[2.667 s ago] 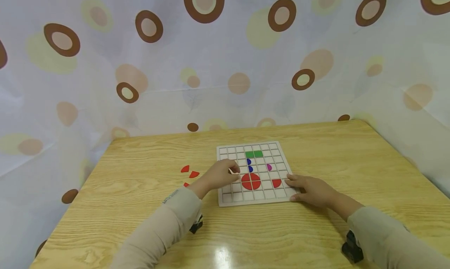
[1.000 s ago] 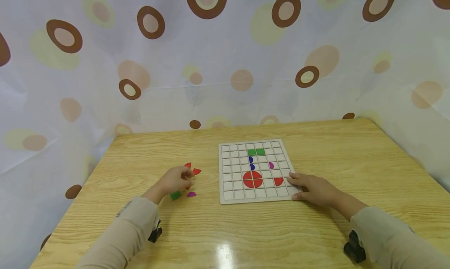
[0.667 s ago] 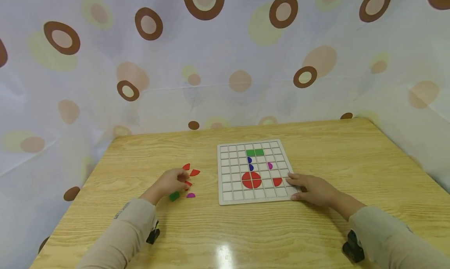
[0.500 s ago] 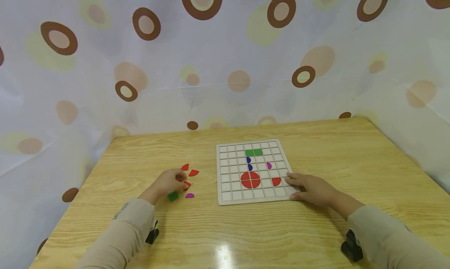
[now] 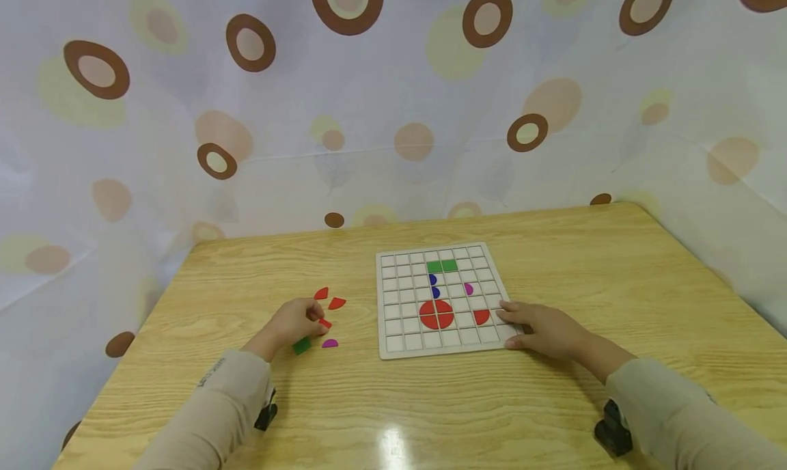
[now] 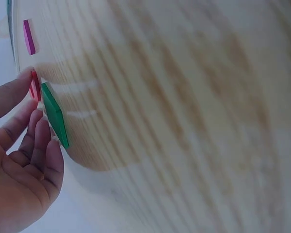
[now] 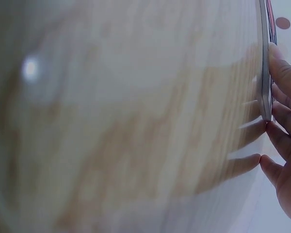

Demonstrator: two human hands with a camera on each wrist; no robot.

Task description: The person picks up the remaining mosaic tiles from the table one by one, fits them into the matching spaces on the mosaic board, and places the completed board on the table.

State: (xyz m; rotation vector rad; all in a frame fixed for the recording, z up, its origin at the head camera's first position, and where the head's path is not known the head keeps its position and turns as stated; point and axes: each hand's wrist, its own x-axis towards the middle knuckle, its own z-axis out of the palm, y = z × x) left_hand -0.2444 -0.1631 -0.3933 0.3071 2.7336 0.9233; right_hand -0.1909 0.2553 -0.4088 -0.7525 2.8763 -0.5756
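My left hand (image 5: 294,323) is low over the loose pieces on the left of the table, pinching a red piece (image 5: 324,324) between thumb and fingers. The fingers partly hide this piece's outline. Right below them lies a green tile (image 6: 55,115), and a purple half-circle (image 5: 330,343) sits slightly to the right. Two red quarter-circles (image 5: 337,303) lie just beyond the hand. At the white gridded board (image 5: 393,343), my right hand (image 5: 550,330) rests on the right edge near the front corner, with fairly straight fingers.
On the board are two green tiles (image 5: 441,266), two blue half-circles (image 5: 433,279), a purple half-circle (image 5: 468,289), a red circle made of quarters (image 5: 436,314) and a single red quarter (image 5: 481,317). A patterned cloth (image 5: 369,94) hangs behind the wooden table (image 5: 393,395).
My left hand has moved left from the board to the loose pieces, and now pinches a red one. The right hand stays at the board's edge.
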